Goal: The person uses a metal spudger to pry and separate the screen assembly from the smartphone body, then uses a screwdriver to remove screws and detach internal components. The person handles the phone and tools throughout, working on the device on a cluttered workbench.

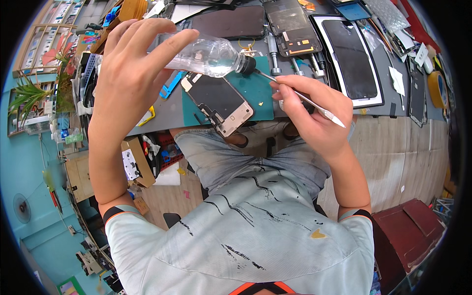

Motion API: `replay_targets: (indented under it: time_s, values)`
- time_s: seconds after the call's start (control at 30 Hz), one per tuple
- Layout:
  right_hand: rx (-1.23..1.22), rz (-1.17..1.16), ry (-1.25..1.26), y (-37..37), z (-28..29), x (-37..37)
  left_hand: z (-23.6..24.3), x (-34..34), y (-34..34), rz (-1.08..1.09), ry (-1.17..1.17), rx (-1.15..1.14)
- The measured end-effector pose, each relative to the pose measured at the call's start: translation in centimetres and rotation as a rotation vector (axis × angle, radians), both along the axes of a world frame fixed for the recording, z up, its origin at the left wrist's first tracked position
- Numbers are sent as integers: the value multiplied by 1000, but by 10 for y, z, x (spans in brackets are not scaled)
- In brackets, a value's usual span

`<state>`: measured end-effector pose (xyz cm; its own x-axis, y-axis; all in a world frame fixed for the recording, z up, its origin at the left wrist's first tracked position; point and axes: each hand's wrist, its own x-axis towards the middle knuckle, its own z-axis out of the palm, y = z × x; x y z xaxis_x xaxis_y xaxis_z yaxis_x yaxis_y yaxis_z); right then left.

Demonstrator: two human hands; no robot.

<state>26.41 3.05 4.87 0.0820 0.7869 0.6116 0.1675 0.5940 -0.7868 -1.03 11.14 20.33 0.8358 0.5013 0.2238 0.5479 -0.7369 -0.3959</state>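
Note:
My left hand (132,64) is wrapped round a clear plastic bottle (209,56), tipped so its black cap (246,65) points right. Some clear liquid shows inside. Between the fingers of my right hand (317,110) is a slim metal pry tool (317,104). Its thin end meets the cap, and its pointed flat end sticks out past my palm. Beneath the bottle, a detached phone screen assembly (221,101) with a black back and exposed flex cables lies slanted on a green mat (265,96), its lower corner jutting over the table edge.
Behind are a dark phone screen (228,22), an opened phone part (295,29), metal screwdrivers (273,53) and a phone screen on a white box (349,59). A blue frame (171,85) lies left of the mat. A roll of yellow tape (437,89) stands far right.

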Motion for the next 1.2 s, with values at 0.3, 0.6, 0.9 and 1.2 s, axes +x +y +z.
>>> replay_targets:
  time_s: [0.3, 0.6, 0.9, 1.2]
  values:
    - [-106, 24, 94, -5, 2, 0, -21, -27, -7, 150, -297, -210]
    - [-165, 85, 102, -8, 5, 4, -58, -64, -45, 163, -1266, -663]
    - [-194, 68, 104, -11, 1, 0, -134, -78, -89, 90, -1869, -551]
    - [-125, 49, -103, -11, 0, -1, -163, -74, -91, 128, -1821, -490]
